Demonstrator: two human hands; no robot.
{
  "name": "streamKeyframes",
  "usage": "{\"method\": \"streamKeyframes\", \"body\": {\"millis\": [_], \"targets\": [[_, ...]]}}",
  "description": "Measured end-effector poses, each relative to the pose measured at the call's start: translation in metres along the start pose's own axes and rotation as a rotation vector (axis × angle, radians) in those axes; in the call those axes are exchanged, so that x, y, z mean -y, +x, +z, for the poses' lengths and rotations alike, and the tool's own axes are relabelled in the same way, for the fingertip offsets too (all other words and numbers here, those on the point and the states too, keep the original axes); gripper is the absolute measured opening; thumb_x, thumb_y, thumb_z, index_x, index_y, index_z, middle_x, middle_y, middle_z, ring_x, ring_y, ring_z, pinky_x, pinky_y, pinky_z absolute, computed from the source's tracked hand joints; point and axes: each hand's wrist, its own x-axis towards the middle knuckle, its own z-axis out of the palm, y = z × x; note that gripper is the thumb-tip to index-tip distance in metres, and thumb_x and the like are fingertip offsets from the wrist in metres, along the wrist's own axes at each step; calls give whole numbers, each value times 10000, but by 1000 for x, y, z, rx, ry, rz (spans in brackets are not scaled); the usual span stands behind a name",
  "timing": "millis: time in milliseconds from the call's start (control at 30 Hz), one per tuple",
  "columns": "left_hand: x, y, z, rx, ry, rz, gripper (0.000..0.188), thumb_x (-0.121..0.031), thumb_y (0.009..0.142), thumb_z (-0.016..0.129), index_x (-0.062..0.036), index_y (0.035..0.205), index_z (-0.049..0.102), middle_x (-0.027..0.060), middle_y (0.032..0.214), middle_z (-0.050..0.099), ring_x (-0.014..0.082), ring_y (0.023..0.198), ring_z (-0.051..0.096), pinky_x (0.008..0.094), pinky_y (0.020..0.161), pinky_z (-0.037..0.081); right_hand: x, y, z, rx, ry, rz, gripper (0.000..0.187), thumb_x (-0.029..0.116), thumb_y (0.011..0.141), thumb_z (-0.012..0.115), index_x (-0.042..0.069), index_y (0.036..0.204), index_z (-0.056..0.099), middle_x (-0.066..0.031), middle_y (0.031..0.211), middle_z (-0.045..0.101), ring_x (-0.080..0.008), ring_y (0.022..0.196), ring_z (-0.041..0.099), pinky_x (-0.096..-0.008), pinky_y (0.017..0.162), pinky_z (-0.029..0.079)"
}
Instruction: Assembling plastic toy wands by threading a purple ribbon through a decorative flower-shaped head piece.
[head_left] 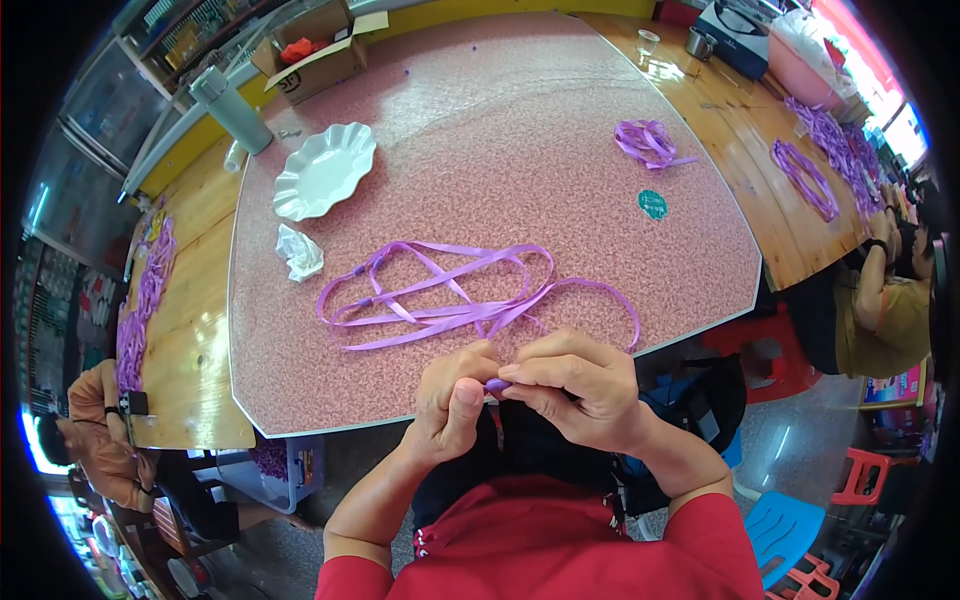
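Note:
My left hand (pixel 447 402) and my right hand (pixel 582 388) meet just past the near edge of the table, fingertips almost touching. Both are closed in a pinch on a small dark purple piece of a purple ribbon (pixel 440 316). The rest of that ribbon lies in loose, overlapping loops on the tabletop beyond my hands, with a few darker purple bits along it. My fingers partly hide the pinched piece, so its exact shape cannot be made out.
A white scalloped plate (pixel 325 172), crumpled tissue (pixel 299 252), green bottle (pixel 232 112) and open cardboard box (pixel 325 62) stand left. A bundled purple ribbon (pixel 648 145) lies right. Two people sit at the sides near more ribbons (pixel 830 140). A blue stool (pixel 785 535) stands lower right.

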Motion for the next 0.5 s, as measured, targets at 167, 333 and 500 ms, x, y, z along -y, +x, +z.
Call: {"method": "streamKeyframes", "body": {"millis": [167,333,500], "targets": [[0,-2,2,-34,-42,-1,288,-246,1076,444,-11,963,568,106,711,527,248,571,503,365,522,376,0,-2,3,-6,-3,5,255,-2,799,820,35,1030,718,-100,940,701,-185,758,670,-290,630,543],[3,-5,-2,-27,37,57,233,-223,1051,513,-14,961,564,113,746,539,240,590,497,353,518,380,3,2,2,26,-8,11,256,-7,799,818,32,1032,720,-98,949,695,-180,758,664,-280,623,529],[-6,-1,-6,-16,43,-18,165,-169,994,605,-5,987,589,108,802,567,214,662,533,327,578,415,0,3,-1,49,-61,-1,240,-10,804,807,35,1026,727,-100,963,690,-193,786,664,-287,640,528]]}}
